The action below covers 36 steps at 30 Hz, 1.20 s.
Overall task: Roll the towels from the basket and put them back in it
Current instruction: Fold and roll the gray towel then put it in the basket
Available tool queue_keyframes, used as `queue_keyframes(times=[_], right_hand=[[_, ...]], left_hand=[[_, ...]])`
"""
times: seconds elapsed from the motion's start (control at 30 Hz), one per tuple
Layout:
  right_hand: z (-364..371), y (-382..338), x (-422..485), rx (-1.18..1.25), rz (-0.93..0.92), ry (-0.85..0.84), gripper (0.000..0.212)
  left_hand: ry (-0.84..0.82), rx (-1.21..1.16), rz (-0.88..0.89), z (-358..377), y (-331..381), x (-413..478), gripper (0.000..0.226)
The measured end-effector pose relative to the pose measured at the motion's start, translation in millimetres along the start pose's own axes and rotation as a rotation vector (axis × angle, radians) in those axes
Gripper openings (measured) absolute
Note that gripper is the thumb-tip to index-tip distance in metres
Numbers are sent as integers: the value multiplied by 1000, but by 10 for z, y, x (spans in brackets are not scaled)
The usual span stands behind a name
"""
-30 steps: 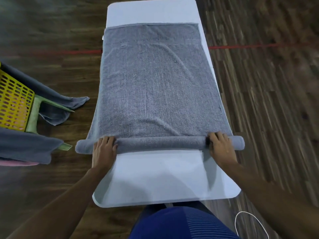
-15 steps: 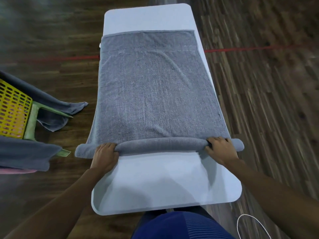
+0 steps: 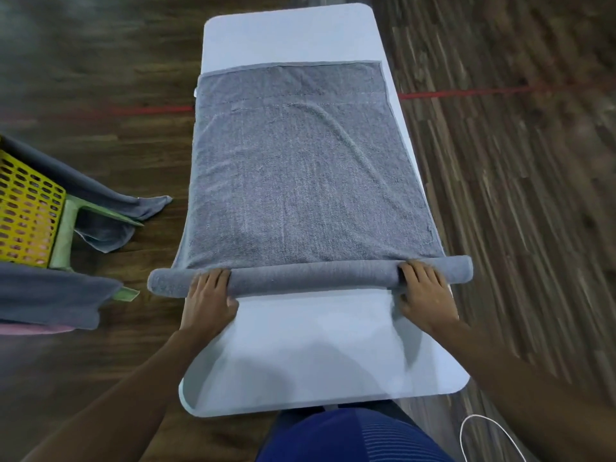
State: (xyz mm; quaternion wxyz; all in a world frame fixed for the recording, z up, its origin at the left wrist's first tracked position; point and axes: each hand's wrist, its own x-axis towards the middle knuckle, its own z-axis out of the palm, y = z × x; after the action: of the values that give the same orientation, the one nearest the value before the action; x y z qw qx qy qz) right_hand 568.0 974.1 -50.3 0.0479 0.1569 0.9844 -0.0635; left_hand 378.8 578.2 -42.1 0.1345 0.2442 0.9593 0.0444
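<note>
Vs 0.5 s ago: the roll sits slightly farther up the tabletop, with more bare white behind it and less flat towel ahead. The fingers were tucked in at the roll's near edge; now they lie over its top.

Grey terry towel (image 3: 300, 181): one, lengthwise on the white rounded-corner tabletop (image 3: 316, 355). Its near end is wound into a tight roll (image 3: 316, 278) lying crosswise, and both roll ends overhang the tabletop's sides. The far part is flat, with one long curved crease.

Left hand (image 3: 208, 301): on the roll near its left end, fingers close together and nearly straight, pressing down on top, thumb at the near side. Right hand (image 3: 425, 295): same pose near the right end. Neither is wrapped round the roll.

Yellow perforated plastic basket (image 3: 26, 215): one, at the left edge of view, on a pale green frame (image 3: 66, 228). Two grey cloth masses hang at it, one far (image 3: 110, 198) and one near (image 3: 50, 298); can't tell whether they are one towel or two. A pink edge (image 3: 33, 328) shows under the near one.

Dark wood plank floor (image 3: 516, 195): one red line (image 3: 466, 93) crosses it, and one white cable loop (image 3: 473, 428) lies near right.
</note>
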Motion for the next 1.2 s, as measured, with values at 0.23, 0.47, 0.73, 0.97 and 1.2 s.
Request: queue_keyframes(times=[0.23,0.47,0.73,0.97,1.2], right_hand=[[-91,56,41,-67,59,-57,38],[-119,29,44,-48,154,-36,40],[-116,72,-2,-16,40,113,31],[-85,91,-30,-25,-9,-91,40],[-264,75,189,-43,40,-251,31]], left_hand=[[18,-46,7,-40,77,31,45],[-79,-24,-46,-64,147,60,24],[55,-69,-137,31,109,-45,13],[84,72,24,46,131,-257,43],[-5,40,13,-47,59,-205,37]])
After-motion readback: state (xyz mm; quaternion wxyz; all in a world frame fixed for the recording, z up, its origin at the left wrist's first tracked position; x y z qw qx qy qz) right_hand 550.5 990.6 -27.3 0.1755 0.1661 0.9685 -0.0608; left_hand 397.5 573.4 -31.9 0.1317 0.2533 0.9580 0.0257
